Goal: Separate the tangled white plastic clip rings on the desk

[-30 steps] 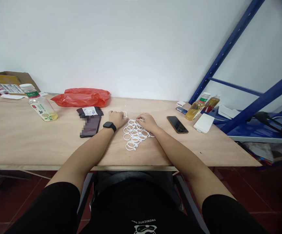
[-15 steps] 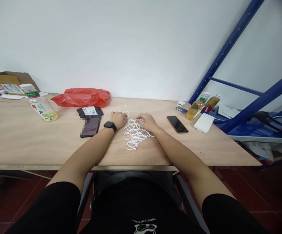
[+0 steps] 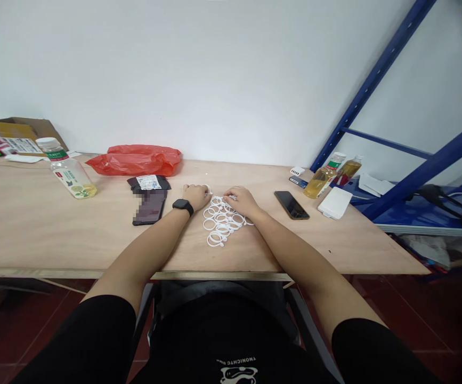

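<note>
A heap of several white plastic rings [image 3: 221, 221] lies on the wooden table [image 3: 34, 229] in front of me. My left hand [image 3: 197, 195], with a black watch on its wrist, rests at the heap's far left with fingers curled around a white ring [image 3: 208, 189]. At the heap's far right, my right hand [image 3: 242, 200] lies with its fingers bent down onto the rings, and what they pinch is hidden.
A black pouch [image 3: 149, 202] lies left of my left hand, a red plastic bag [image 3: 137, 159] behind it, a drink bottle [image 3: 67, 174] and cardboard box [image 3: 18, 130] far left. A black phone [image 3: 291, 204], white power bank [image 3: 335, 202] and two bottles [image 3: 326, 175] sit right, by blue shelving [image 3: 414, 170].
My left hand has slid slightly right toward the heap with the ring. The view shifted a little; my right hand stays put.
</note>
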{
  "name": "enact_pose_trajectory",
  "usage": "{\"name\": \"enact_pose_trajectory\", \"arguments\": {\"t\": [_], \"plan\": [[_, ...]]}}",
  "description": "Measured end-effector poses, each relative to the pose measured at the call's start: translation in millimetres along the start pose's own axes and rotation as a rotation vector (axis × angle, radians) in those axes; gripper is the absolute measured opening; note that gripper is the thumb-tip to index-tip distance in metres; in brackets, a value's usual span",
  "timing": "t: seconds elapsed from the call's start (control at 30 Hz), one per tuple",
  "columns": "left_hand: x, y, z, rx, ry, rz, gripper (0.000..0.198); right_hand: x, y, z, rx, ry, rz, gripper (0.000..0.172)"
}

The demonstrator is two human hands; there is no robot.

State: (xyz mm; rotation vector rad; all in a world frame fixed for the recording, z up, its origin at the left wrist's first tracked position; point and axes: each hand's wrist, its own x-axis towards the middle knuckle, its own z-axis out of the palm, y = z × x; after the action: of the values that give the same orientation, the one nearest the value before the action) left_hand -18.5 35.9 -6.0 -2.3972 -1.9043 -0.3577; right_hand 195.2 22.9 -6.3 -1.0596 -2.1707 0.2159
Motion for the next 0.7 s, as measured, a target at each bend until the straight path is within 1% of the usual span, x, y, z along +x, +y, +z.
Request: {"name": "enact_pose_trajectory", "arguments": {"t": [0.2,0.33,0.53,0.7], "plan": [[0.0,-1.1,-0.1,-0.011,0.006,0.043,0.040,-0.1,1.6,0.5,0.008,0.008,-0.001,0.007],[-0.2,-4.0,1.1,-0.012,-0.014,0.074,0.039,0.2,2.0,0.8,0.004,0.011,-0.010,0.007],[0.2,-6.9,1.5,-0.023,-0.016,0.020,0.038,0.0,0.2,-0.3,-0.002,0.016,-0.011,0.006],[-0.1,-7.3,0.2,-0.034,-0.011,-0.005,0.045,-0.3,-1.7,-1.0,-0.001,0.022,-0.014,0.007]]}}
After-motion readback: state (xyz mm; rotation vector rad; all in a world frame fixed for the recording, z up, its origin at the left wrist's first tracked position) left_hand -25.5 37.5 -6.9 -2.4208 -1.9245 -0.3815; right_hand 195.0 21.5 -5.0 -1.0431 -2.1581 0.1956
